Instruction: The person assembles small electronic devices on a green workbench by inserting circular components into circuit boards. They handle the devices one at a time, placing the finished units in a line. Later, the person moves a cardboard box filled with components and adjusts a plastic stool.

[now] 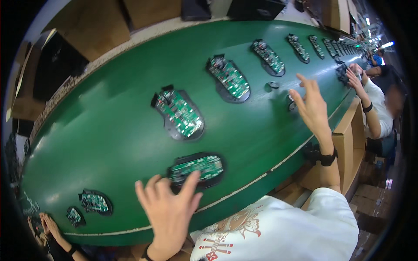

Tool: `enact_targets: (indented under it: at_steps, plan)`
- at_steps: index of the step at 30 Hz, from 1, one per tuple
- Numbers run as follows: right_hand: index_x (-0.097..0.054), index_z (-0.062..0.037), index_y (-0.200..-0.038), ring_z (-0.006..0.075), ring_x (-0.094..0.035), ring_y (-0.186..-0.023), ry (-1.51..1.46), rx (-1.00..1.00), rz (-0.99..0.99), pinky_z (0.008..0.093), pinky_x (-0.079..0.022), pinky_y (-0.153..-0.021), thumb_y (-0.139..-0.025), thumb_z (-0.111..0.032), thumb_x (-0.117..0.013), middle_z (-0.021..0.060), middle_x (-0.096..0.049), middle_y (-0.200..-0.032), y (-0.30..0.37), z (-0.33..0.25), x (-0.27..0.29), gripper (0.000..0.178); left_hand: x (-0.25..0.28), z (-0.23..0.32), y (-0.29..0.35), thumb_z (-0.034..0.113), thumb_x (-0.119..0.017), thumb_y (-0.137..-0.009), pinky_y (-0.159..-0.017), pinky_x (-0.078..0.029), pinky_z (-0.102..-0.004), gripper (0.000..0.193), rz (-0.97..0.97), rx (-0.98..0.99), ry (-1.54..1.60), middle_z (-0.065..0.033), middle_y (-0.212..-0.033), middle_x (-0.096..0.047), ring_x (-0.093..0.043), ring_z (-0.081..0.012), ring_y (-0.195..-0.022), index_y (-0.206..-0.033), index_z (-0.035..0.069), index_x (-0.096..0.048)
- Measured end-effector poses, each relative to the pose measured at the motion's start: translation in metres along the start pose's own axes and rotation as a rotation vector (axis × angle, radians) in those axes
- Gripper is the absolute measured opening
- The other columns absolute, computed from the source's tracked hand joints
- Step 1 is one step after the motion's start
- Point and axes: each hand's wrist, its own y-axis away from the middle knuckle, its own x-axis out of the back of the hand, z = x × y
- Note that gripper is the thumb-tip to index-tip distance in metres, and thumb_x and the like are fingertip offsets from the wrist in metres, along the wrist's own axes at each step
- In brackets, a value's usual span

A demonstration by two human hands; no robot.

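My left hand (167, 209) is open, its fingers spread at the near edge of a dark casing that holds a green circuit board (211, 166). One fingertip overlaps the board; whether it presses on it I cannot tell. My right hand (311, 106) is also open, held out over the green belt with fingers apart. Close to its fingertips are a small dark rounded part (272, 85) and another small part (291, 103), partly hidden by the hand. Farther off lie more boards in dark casings, such as one board (182, 115) and another board (233, 80).
Casings with boards line the green belt (117, 143) toward the far right; two smaller-looking board units (95, 202) sit at lower left. A co-worker's hands (357, 80) work at right, another person's hand (52, 226) at lower left. Cardboard boxes (346, 148) stand beside the belt.
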Motion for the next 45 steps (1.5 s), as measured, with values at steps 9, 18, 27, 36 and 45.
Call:
enact_targets:
  at_steps: [9,18,27,36,45]
  plan:
    - [-0.050,-0.0077,-0.136,0.0385,-0.060,-0.097,-0.161,0.086,-0.145,0.0467,-0.050,-0.085,-0.097,-0.043,-0.062,0.0204,-0.053,-0.115,-0.007,-0.008,-0.023,0.054,0.020,-0.088,-0.030,0.010,-0.081,-0.072,-0.110,-0.033,-0.0560,0.050,0.152,0.239,-0.032,-0.0216,-0.134,-0.050,-0.045,-0.0409,-0.130,-0.117,0.014,-0.060]
    - [-0.059,-0.0022,-0.107,0.0316,-0.059,-0.090,-0.387,0.307,-0.171,0.0387,-0.049,-0.079,-0.088,-0.008,-0.071,0.0143,-0.057,-0.098,-0.006,-0.037,-0.035,0.023,0.034,-0.129,-0.001,0.008,-0.071,-0.084,-0.110,-0.038,-0.0485,0.051,0.245,0.196,-0.214,-0.0180,-0.144,-0.047,-0.043,-0.0402,-0.134,-0.133,0.019,-0.060]
    - [-0.066,-0.0098,-0.108,0.0270,-0.061,-0.089,-0.408,0.793,-0.276,0.0380,-0.053,-0.069,-0.077,-0.013,-0.080,0.0074,-0.062,-0.099,0.047,-0.124,-0.032,0.034,0.027,-0.157,0.107,0.025,-0.080,-0.081,-0.111,-0.037,-0.0507,0.081,0.103,0.656,-0.029,-0.0356,-0.149,-0.034,-0.039,-0.0496,-0.135,-0.151,0.014,-0.040]
    - [-0.070,-0.0127,-0.115,0.0222,-0.059,-0.088,-0.405,0.921,-0.255,0.0354,-0.053,-0.071,-0.073,-0.018,-0.082,0.0000,-0.069,-0.100,0.033,-0.134,-0.029,0.044,0.020,-0.089,0.078,0.016,-0.084,-0.073,-0.108,-0.040,-0.0491,0.080,0.052,0.362,0.058,-0.0320,-0.147,-0.039,-0.045,-0.0459,-0.131,-0.146,0.014,-0.049]
    - [-0.071,-0.0121,-0.117,0.0232,-0.060,-0.083,-0.520,0.871,-0.226,0.0350,-0.053,-0.067,-0.072,-0.019,-0.085,0.0031,-0.070,-0.094,0.037,-0.155,-0.013,0.047,-0.008,-0.025,0.011,0.032,-0.081,-0.076,-0.107,-0.039,-0.0542,0.074,0.030,-0.070,-0.042,-0.0307,-0.143,-0.043,-0.047,-0.0426,-0.130,-0.143,0.020,-0.051]
